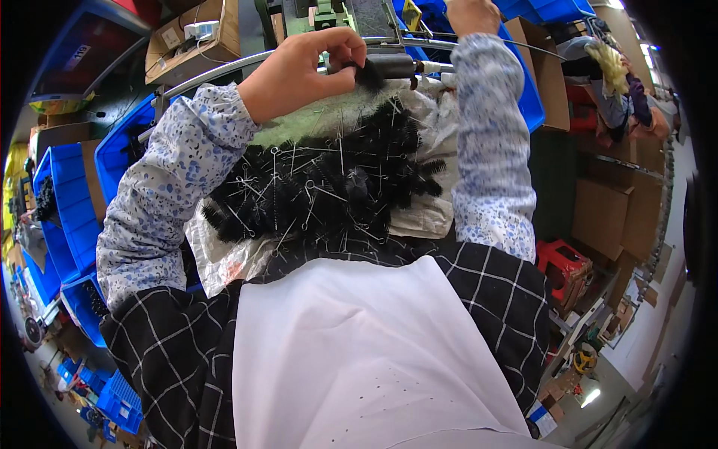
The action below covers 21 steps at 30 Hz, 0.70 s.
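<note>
My left hand (310,69) is closed in a pinch on a small black bristle brush (369,78), beside a dark cylindrical machine part (394,66). Up at the top edge, my right hand (473,15) is over the blue bins; its fingers are cut off by the frame, so what they do is hidden. Between my forearms lies a heap of black bristle brushes (321,187) with thin twisted-wire stems, several ending in small loops. Pale sheeting (426,217) lies under and around the heap.
A curved metal rail (224,69) runs behind my left wrist. Blue bins stand at left (75,202) and behind my right arm (529,97). Cardboard boxes (602,206) and a red object (565,273) are at right. Green machinery (325,15) is ahead, a screen (78,52) far left.
</note>
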### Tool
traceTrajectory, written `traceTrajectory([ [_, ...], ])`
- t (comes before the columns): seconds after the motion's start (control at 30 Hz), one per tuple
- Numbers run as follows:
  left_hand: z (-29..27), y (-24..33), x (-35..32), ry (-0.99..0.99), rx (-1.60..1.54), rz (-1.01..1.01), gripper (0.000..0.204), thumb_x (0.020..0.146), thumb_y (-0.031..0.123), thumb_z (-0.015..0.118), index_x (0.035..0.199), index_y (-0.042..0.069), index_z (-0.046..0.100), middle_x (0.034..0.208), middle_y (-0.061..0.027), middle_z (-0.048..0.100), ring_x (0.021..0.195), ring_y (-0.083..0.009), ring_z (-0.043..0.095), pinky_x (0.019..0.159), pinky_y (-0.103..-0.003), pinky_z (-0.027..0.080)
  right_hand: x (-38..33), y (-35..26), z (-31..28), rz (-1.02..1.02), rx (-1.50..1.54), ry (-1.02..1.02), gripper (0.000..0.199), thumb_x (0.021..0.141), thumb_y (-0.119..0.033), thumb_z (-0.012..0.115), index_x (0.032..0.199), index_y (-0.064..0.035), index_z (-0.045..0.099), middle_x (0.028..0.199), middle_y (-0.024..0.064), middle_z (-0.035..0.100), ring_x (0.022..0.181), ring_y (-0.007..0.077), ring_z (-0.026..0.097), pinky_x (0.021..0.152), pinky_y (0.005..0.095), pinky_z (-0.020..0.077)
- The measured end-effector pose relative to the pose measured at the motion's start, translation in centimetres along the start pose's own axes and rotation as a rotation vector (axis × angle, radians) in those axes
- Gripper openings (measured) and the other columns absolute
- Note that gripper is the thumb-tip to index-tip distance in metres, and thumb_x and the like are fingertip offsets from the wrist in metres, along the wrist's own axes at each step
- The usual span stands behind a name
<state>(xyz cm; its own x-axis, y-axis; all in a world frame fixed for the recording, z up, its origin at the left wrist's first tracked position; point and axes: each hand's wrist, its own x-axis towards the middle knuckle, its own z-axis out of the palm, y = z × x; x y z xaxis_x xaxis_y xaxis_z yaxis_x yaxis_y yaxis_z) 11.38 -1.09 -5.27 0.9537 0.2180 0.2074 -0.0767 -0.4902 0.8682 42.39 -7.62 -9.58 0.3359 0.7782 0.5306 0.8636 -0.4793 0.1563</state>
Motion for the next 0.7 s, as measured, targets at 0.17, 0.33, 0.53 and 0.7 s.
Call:
traceTrajectory([
  [0.17,1.0,-1.1,0.4,0.256,0.017,-0.087,0.017,0.077,0.008,0.062,0.094,0.006,0.058,0.081,0.0027,0.058,0.076,-0.0055,0.05,0.069,-0.023,0.043,-3.2,-5.7,-9.5,-0.062,1.075,-0.925,0.041,0.093,-0.04,0.046,0.117,-0.0082,0.058,0.089,0.0048,0.062,0.077,0.0125,0.054,0.072,0.0283,0.0453],
  [0.33,0.9,-1.7,0.9,0.29,0.117,-0.013,0.025,0.079,0.01,0.062,0.102,0.003,0.055,0.08,-0.0011,0.057,0.074,-0.009,0.055,0.065,-0.027,0.048,-6.3,-9.1,-9.6,0.045,1.49,-0.878,0.031,0.091,-0.029,0.055,0.107,-0.0032,0.061,0.089,0.003,0.062,0.084,0.0115,0.053,0.082,0.0263,0.0413],
  [0.53,4.1,-1.4,-0.1,-0.266,0.143,-0.194,0.037,0.077,0.022,0.062,0.107,0.004,0.048,0.093,-0.0144,0.06,0.084,-0.0303,0.06,0.075,-0.039,0.048,-2.8,-9.8,-1.1,-0.118,0.273,-0.137,0.022,0.087,-0.019,0.051,0.104,-0.0189,0.064,0.088,0.0063,0.063,0.088,0.0238,0.061,0.08,0.0375,0.0481],
  [0.7,7.6,-1.5,-0.4,-0.714,0.41,-0.15,0.044,0.071,0.022,0.069,0.107,0.005,0.048,0.08,-0.0138,0.063,0.084,-0.0329,0.061,0.077,-0.043,0.045,-2.0,-10.3,1.1,-0.078,0.207,-0.19,0.023,0.083,-0.02,0.054,0.102,-0.0197,0.066,0.088,0.0053,0.064,0.086,0.0236,0.062,0.083,0.0373,0.0468],
])
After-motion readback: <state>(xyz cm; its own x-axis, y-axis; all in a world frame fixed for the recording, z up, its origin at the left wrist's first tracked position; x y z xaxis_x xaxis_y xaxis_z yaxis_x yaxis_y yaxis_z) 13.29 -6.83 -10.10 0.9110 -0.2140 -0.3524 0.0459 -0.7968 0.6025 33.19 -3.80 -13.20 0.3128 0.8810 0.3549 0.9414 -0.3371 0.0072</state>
